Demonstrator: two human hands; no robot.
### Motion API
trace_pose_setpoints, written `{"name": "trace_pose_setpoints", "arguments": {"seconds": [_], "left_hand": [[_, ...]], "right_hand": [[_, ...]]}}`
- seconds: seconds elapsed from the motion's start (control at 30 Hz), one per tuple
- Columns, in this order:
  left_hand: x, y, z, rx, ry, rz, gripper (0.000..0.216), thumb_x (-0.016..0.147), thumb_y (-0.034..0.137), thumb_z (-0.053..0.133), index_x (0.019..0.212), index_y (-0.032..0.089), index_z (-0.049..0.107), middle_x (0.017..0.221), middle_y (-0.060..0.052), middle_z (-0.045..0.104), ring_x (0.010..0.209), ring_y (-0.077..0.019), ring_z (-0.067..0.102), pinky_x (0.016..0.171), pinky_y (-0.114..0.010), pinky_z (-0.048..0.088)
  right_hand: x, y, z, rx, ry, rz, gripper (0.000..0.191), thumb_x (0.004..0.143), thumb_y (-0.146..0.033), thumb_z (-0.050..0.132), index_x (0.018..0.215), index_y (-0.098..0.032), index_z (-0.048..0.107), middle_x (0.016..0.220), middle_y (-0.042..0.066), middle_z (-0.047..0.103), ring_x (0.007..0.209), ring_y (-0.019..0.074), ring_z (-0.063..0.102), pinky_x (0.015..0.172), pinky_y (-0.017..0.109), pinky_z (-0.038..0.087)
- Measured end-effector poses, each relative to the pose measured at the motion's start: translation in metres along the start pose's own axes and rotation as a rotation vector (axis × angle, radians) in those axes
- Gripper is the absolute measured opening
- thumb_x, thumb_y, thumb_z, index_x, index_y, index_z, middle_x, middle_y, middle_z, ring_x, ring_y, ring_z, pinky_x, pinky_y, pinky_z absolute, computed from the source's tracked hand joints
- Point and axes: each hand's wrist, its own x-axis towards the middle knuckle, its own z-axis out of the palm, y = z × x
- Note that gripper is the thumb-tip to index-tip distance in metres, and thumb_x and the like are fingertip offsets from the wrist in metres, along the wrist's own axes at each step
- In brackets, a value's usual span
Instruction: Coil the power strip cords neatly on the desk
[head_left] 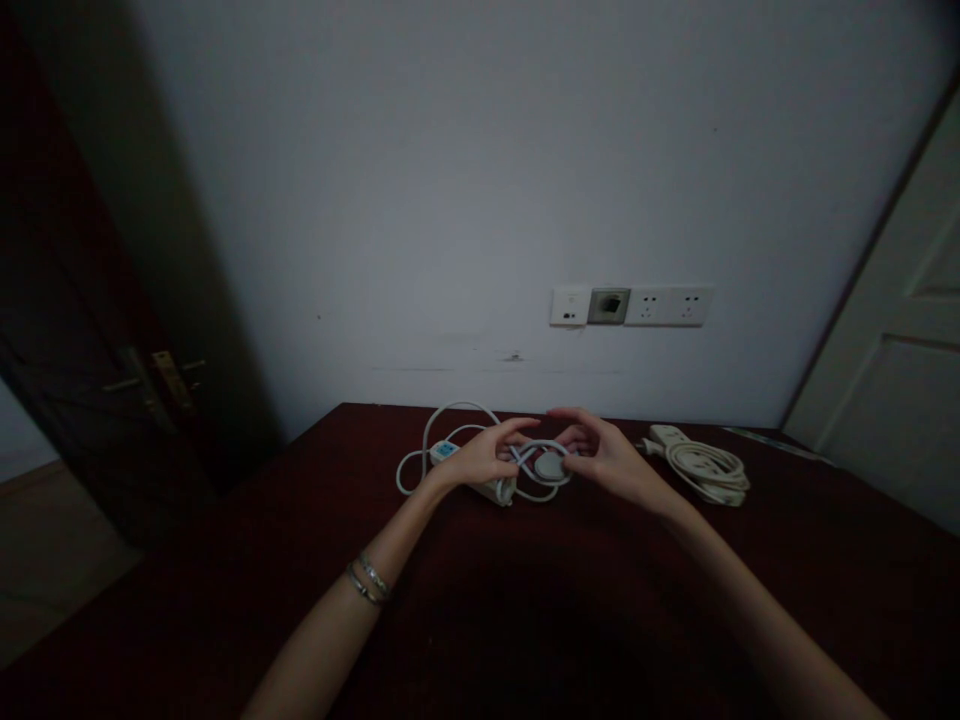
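Apparently gathering cord (541,443): left hand (480,456), right hand (611,462) pinch loop between fingers; next fold calls for slack.

Two hands show — one left hand (480,458) and one right hand (611,460). Power strips number two: one left strip (444,451) and one right strip (667,434). There are two cords, one looped cord (544,444) and one coiled cord (709,462), plus four wall plates (645,306), two bracelet bands (361,585), one table (450,630) — and two doors, one dark door (67,280), one pale door (900,380).
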Motion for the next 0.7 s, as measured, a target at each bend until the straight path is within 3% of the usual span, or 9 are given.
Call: {"name": "trace_pose_setpoints", "arguments": {"seconds": [0.13, 0.27, 0.5, 0.7], "left_hand": [[0.0, 0.002, 0.0, -0.052, 0.044, -0.006, 0.072, 0.058, 0.007, 0.056, 0.127, 0.017, 0.041, 0.1, -0.007, 0.06, 0.068, -0.0093, 0.054, 0.06, -0.021, 0.04], [0.0, 0.005, 0.0, -0.032, 0.063, 0.015, 0.072, 0.057, 0.006, 0.057, 0.127, 0.015, 0.041, 0.097, -0.007, 0.062, 0.065, -0.0086, 0.054, 0.059, -0.021, 0.04], [0.007, -0.008, 0.001, 0.06, 0.103, 0.114, 0.058, 0.056, 0.0, 0.052, 0.112, 0.015, 0.055, 0.109, -0.008, 0.06, 0.097, -0.0187, 0.055, 0.087, -0.036, 0.041], [0.009, -0.016, 0.001, 0.02, 0.111, 0.084, 0.054, 0.064, 0.005, 0.058, 0.116, 0.017, 0.053, 0.111, -0.009, 0.058, 0.1, -0.0196, 0.054, 0.087, -0.036, 0.042]], "right_hand": [[0.0, 0.002, -0.003, -0.012, 0.007, -0.024, 0.061, 0.066, -0.015, 0.053, 0.125, -0.015, 0.04, 0.081, 0.003, 0.062, 0.07, 0.0141, 0.057, 0.066, 0.029, 0.046], [-0.002, -0.003, -0.003, -0.264, -0.026, -0.115, 0.055, 0.066, -0.013, 0.054, 0.12, -0.017, 0.049, 0.086, 0.004, 0.064, 0.076, 0.0168, 0.059, 0.072, 0.032, 0.046], [-0.005, -0.011, 0.006, -0.476, -0.015, -0.228, 0.045, 0.069, -0.009, 0.049, 0.112, -0.019, 0.057, 0.1, 0.006, 0.066, 0.086, 0.0189, 0.061, 0.078, 0.033, 0.045], [-0.002, -0.005, 0.006, -0.383, 0.049, -0.18, 0.048, 0.07, -0.009, 0.048, 0.117, -0.018, 0.053, 0.092, 0.006, 0.067, 0.077, 0.0173, 0.061, 0.072, 0.031, 0.046]]}}
